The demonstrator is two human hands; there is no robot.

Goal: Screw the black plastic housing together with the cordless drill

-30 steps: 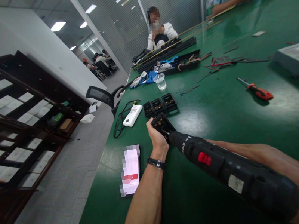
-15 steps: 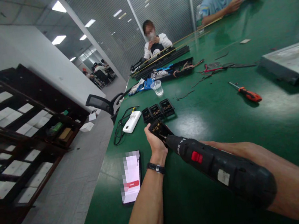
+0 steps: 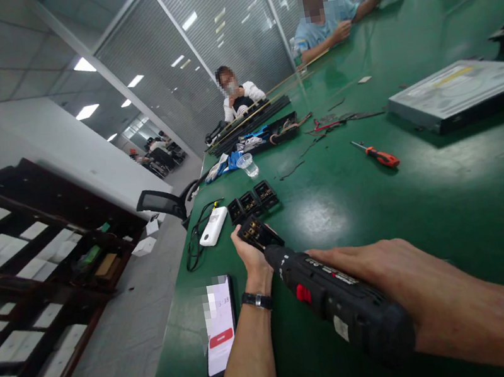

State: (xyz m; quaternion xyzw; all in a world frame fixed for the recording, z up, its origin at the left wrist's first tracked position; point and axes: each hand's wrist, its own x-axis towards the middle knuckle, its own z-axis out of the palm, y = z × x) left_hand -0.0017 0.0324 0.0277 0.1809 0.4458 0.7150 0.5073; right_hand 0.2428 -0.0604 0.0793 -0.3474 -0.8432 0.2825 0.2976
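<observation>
My left hand (image 3: 250, 256) is closed around a black plastic socket housing (image 3: 255, 231) with brass contacts inside, held just over the table. In my right hand (image 3: 379, 267) is a black cordless electric screwdriver (image 3: 334, 303) with a red switch; its grip lies hidden beneath the body. The tool's tip meets the near side of the housing, though the exact contact point is too small to make out. Just beyond my left hand, several similar black socket housings (image 3: 254, 201) stand in a row. A lit phone (image 3: 220, 327) lies left of my left forearm.
A white power bank (image 3: 213, 226) with a black cable lies at the left edge. Farther back are a clear plastic cup (image 3: 247, 166) and gloves (image 3: 224, 165). To the right are an orange-handled screwdriver (image 3: 381, 157) and a flat metal drive (image 3: 461, 91). Two people sit across the green table (image 3: 429, 218).
The camera view has turned, so the table and its objects appear shifted left. The tool's tip stays at the housing, and more of my right hand shows beside the tool.
</observation>
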